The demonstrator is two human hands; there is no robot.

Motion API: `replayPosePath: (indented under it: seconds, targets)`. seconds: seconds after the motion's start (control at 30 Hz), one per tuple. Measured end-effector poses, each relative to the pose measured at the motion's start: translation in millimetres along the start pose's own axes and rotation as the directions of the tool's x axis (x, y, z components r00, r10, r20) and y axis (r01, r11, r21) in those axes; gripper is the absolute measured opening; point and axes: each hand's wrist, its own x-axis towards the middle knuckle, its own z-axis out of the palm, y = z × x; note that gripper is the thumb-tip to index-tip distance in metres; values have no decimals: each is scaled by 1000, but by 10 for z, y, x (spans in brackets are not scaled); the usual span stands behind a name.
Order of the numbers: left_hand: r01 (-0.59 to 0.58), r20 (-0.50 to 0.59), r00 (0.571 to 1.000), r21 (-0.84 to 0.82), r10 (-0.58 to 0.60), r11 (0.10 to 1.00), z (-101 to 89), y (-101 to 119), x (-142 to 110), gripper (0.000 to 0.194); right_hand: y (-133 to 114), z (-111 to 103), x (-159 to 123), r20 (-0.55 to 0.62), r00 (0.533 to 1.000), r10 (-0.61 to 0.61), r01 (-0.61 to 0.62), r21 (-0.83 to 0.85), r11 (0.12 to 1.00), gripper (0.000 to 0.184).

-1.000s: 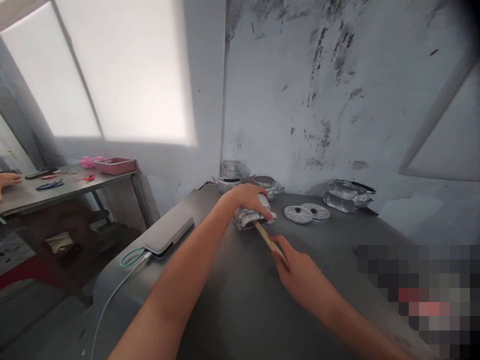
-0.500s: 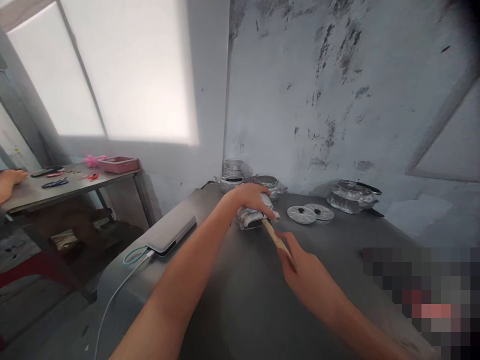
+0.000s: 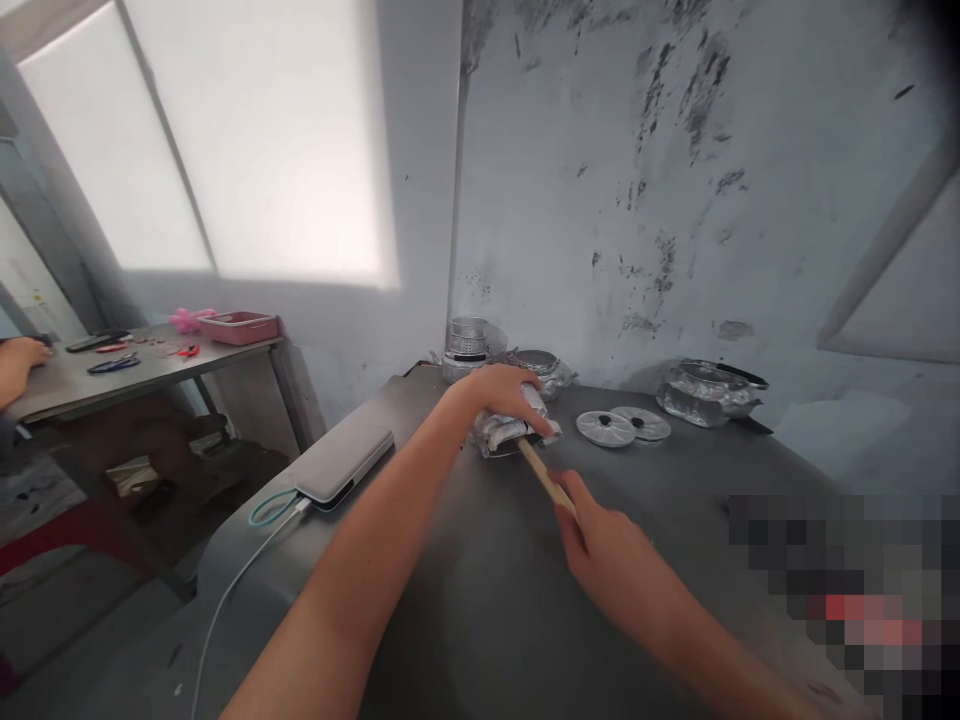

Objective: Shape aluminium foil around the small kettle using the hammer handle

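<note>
My left hand (image 3: 501, 393) is closed over a small foil-wrapped container (image 3: 501, 432) that rests on the dark grey table (image 3: 480, 580). My right hand (image 3: 611, 549) grips a thin wooden stick (image 3: 541, 474). The stick's far end reaches into the open front of the foil container, just under my left fingers. Both forearms stretch forward across the table.
Two round metal lids (image 3: 605, 428) lie right of the container. A foil-covered pot (image 3: 711, 390), a metal stove part (image 3: 466, 344) and another foil piece (image 3: 541, 368) stand along the wall. A power bank (image 3: 345, 464) with a cable lies left. Another person's hand (image 3: 19, 357) rests on a side table (image 3: 112, 365).
The stick's tip has moved slightly deeper into the foil container. My right hand shifted a little along with it. My left hand kept its hold.
</note>
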Motion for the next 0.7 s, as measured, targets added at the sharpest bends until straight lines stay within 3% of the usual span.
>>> replayPosePath:
  seconds: [0.17,0.37,0.5,0.7]
  targets:
    - [-4,-3,1000,-7,4,1000,-7,2,-3,93,19,3,3,22,999,-25,25,-7,1000,31]
    - [-1,-7,1000,6,2,1000,-7,16,3,93,5,-4,0,-30,999,-24,24,0,1000,34]
    - [-25,-2,1000,-3,25,1000,1,-12,13,91,31,37,11,29,999,-17,18,-53,998,34]
    - [-13,0,1000,-5,13,1000,-6,1,-2,93,-2,-12,9,-9,1000,-28,28,18,999,32]
